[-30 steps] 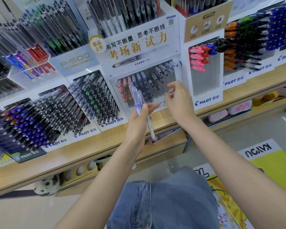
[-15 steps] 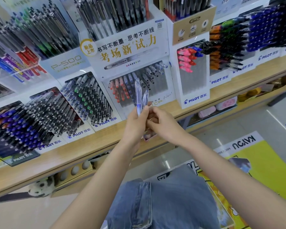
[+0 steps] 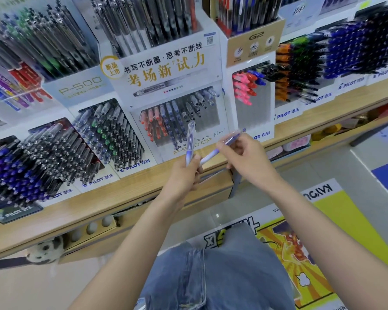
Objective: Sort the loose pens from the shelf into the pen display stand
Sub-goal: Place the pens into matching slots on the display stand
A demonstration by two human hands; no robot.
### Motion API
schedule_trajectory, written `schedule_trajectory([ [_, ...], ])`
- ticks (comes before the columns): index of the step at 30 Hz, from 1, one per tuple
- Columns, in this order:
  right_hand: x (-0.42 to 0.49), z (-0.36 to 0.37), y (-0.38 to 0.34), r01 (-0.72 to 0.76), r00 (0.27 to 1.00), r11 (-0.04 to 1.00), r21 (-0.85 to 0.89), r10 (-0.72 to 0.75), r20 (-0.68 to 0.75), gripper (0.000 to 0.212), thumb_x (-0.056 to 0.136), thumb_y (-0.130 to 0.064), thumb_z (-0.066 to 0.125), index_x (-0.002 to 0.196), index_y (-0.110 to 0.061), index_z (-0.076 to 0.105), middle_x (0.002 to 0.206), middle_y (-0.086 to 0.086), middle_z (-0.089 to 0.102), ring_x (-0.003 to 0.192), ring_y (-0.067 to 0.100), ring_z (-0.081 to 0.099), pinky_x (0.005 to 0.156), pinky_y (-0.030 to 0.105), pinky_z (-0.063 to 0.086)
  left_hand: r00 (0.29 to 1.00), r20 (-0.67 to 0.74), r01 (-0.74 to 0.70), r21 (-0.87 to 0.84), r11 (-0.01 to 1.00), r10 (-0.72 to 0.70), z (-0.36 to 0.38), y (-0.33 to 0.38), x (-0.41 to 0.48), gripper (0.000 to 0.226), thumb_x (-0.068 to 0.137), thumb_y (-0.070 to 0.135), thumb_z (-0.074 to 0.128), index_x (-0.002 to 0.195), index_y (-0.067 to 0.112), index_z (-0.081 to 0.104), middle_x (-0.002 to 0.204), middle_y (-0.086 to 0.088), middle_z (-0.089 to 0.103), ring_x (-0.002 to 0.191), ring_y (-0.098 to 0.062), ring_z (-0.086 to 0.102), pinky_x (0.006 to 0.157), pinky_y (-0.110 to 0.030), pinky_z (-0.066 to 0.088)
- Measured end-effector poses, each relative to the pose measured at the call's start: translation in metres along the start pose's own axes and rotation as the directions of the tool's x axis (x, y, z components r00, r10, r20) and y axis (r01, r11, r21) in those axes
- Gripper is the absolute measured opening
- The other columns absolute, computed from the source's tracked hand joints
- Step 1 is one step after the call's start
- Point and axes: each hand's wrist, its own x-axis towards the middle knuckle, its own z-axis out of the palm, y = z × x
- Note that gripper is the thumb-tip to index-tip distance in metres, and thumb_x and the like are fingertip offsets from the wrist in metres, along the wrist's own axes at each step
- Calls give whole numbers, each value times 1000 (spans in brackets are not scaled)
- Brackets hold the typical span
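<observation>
Head view: neighbouring pen racks [image 3: 108, 135] flank display stand [image 3: 166, 63].

- The upright pen [image 3: 190, 142] has a clear, glossy plastic barrel and a matt violet grip.
- The tilted pen [image 3: 211, 155], at three o'clock from it, is the same clear plastic, with a pale frosted lower part.
- The pen display stand [image 3: 166, 63], at twelve o'clock, looks like smooth white card with shiny clear fronts.
- The shelf [image 3: 99, 198] is light wood, smooth and matt.
- The jeans [image 3: 233, 276], at six o'clock, are faded denim cloth.
- The floor [image 3: 211, 213] is glossy tile; the poster [image 3: 334, 220] at four o'clock is smooth and printed.
</observation>
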Motion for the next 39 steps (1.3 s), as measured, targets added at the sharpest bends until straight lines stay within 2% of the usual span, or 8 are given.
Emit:
schedule_trajectory([
  [7,8,-34,-11,70,979,995,70,-55,-199,13,92,-16,55,81,-21,56,64,1,58,49,6,55,53,15,46,1000,7,17,-35,999,-17,8,4,7,22,101,25,40,82,14,44,66,0,42,37,-3,27,36,-16,22],
  [13,12,-41,-2,-47,999,999,28,47,-2,5,89,-16,60,85,-16,57,67,6,63,52,10,60,50,21,52,1000,16,-12,1,1000,12,6,1,8,20,101,26,40,83,16,44,65,1,42,39,-4,27,36,-16,21],
  [15,14,-42,0,-30,996,999,37,33,-88,8,91,-18,58,84,-20,54,66,3,61,49,6,56,47,17,48,999,-22,-40,37,999,41,5,2,8,18,100,27,40,88,15,45,70,0,45,37,-2,27,35,-15,22],
  [18,17,-47,3,40,943,999,-32,-48,-329,10,93,-23,54,89,-18,46,70,1,58,48,2,53,41,14,41,994,-78,-73,47,996,76,2,3,10,20,100,32,41,88,16,42,67,1,41,36,-2,27,33,-14,25],
  [21,21,-44,11,111,898,985,-130,-155,-411,14,93,-24,55,92,-15,44,73,-2,58,55,6,59,47,18,46,993,-77,-91,17,996,92,-1,4,11,22,99,36,41,89,17,45,56,4,31,39,-6,21,35,-16,20],
  [25,34,-27,19,212,876,961,-176,-266,-402,14,91,-16,58,88,-14,45,76,-11,55,72,15,65,62,20,52,986,-94,-133,52,990,137,-1,3,15,27,98,36,43,86,16,58,52,6,33,37,-5,23,36,-16,20],
  [31,59,-5,32,278,860,909,-309,-379,-342,11,90,-15,59,89,-9,50,76,5,63,66,19,64,60,42,54,981,-115,-147,75,986,155,-4,-4,18,28,99,33,43,91,11,58,58,2,39,40,-7,27,37,-21,23],
  [39,66,-7,38,275,828,875,-397,-426,-364,13,90,-14,59,87,-4,51,73,2,59,60,14,55,56,35,51,971,-144,-172,127,977,190,-9,-10,23,27,100,32,42,88,15,59,55,4,35,39,-5,25,37,-16,22],
])
